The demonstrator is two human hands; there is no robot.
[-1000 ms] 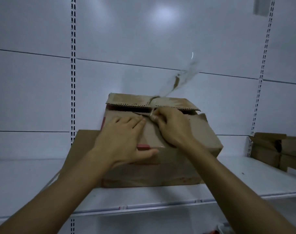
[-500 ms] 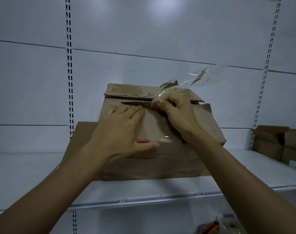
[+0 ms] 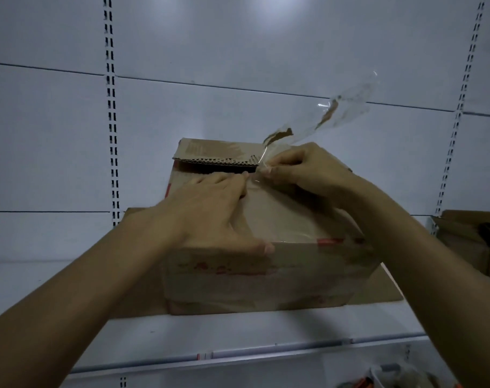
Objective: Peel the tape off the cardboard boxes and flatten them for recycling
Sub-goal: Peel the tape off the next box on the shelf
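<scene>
White shelf (image 3: 238,336) — cardboard box (image 3: 266,275), red print unreadable

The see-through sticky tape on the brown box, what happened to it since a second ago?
The right hand kept its pinch on the clear tape strip and worked at the box's top seam; the loose tail, with torn brown paper stuck to it, swung from pointing up to trailing up and right. The left hand stayed pressed flat on the brown cardboard box, which stayed on the white shelf.
</scene>
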